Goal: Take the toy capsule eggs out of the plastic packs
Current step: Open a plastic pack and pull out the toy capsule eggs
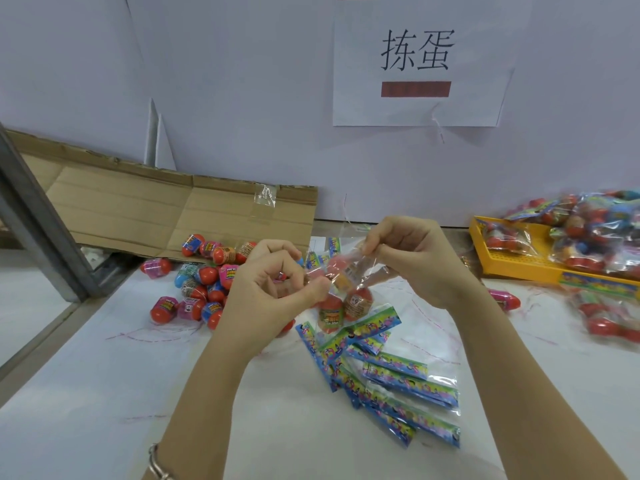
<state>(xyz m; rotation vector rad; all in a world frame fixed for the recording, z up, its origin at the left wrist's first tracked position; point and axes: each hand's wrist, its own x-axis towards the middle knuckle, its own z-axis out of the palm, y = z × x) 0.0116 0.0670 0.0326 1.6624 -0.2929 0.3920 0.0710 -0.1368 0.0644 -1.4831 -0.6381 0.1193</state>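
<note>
We hold the clear plastic pack (349,275) above the table's middle, left hand (277,285) and right hand (412,251) pinching its film; we should pull apart evenly so its capsule eggs (346,303) drop near the left pile (201,282).

Packing workbench — a sorting station

A printed paper sign (420,60) on the partition, flattened cardboard (145,209), a yellow crate (502,261) of bagged toys.

The white table (86,393) bears loose capsule eggs (194,289), empty packs (391,382), cardboard (156,209) and a yellow tray (512,263).
</note>
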